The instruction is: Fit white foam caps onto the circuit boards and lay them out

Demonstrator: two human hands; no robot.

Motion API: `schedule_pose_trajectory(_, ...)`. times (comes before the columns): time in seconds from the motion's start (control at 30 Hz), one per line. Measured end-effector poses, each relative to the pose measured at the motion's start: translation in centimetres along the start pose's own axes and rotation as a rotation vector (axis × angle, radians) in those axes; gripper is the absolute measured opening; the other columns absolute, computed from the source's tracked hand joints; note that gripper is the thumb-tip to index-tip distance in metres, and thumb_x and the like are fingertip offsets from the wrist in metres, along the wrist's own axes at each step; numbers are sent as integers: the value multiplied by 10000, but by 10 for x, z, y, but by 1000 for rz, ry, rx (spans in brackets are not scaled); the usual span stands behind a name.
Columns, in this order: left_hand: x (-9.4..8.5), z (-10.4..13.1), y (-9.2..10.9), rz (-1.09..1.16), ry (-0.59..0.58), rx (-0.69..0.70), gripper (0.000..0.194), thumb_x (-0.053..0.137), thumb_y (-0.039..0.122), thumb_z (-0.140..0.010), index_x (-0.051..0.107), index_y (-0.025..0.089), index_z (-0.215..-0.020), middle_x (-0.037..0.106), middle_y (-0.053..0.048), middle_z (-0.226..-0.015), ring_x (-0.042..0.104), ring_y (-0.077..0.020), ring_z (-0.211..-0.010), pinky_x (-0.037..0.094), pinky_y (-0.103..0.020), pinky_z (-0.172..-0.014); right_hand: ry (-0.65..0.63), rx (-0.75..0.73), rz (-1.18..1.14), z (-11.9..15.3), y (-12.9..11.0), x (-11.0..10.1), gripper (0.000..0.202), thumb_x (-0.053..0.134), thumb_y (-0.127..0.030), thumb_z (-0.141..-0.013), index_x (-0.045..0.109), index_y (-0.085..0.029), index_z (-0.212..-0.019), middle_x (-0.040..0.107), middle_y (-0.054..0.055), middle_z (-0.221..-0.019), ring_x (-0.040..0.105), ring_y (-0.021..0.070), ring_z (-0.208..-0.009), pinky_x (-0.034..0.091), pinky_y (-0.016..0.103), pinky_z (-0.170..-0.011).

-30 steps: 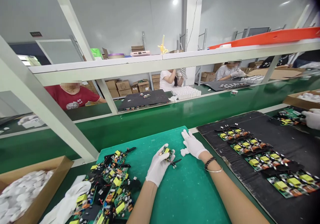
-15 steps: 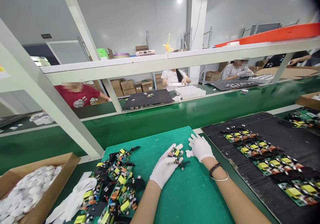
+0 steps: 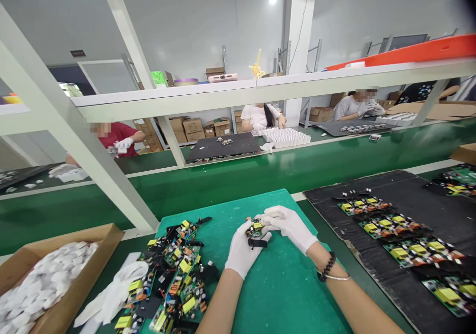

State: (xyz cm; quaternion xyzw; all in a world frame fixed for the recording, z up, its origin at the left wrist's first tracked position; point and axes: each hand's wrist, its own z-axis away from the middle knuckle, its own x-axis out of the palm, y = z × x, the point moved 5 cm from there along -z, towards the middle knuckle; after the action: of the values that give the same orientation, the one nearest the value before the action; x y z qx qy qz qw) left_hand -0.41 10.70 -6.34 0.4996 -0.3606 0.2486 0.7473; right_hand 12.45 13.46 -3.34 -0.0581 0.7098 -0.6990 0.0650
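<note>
My gloved left hand (image 3: 240,252) is closed around a small circuit board (image 3: 256,228) with a yellow-taped part, held over the green mat (image 3: 286,294). A black piece (image 3: 257,243) sticks out from the board's near side. My gloved right hand (image 3: 288,225) reaches in from the right, its fingertips together at the board's upper right edge. Whatever is between those fingertips is hidden. Left of my hands lies a heap of circuit boards (image 3: 174,269) with yellow parts and black leads.
A cardboard box (image 3: 89,254) of white round pieces stands at the left, beside a white glove (image 3: 122,284). Rows of boards (image 3: 416,249) lie on a black sheet (image 3: 334,200) at the right. A white frame (image 3: 111,160) rises ahead; co-workers sit beyond the green belt (image 3: 223,175).
My right hand has left the mat, where small white pieces lay, and come to the board. The white pieces no longer show. My left hand has turned the board slightly.
</note>
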Motion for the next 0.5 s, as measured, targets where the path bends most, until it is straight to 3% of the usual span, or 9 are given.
schedule_pose_trajectory(0.17, 4, -3, -3, 52, -50, -48, 428, 485, 430, -770, 487, 174, -1113, 488, -102, -1239, 492, -256, -1092, 419, -414, -887, 30, -23, 10, 4, -7, 3, 204, 624, -306, -645, 656, -166, -790, 679, 56, -852, 608, 173, -733, 433, 201, -498)
schedule_pose_trajectory(0.37, 1, -2, -3, 40, -61, -30, 478, 473, 425, -782, 422, 219, -1210, 418, -87, -1309, 455, -270, -1130, 376, -442, -930, 77, 37, 31, 9, -14, 1, 243, 674, -311, -594, 667, -155, -780, 674, 48, -777, 579, 167, -669, 378, 206, -462)
schedule_pose_trajectory(0.5, -4, -7, -4, 102, -103, -24, 510, 434, 439, -797, 370, 224, -1256, 417, -101, -1308, 442, -262, -1145, 357, -446, -948, -17, 1, -33, 8, -12, 2, 264, 685, -337, -599, 660, -145, -779, 673, 54, -730, 598, 188, -724, 447, 259, -604)
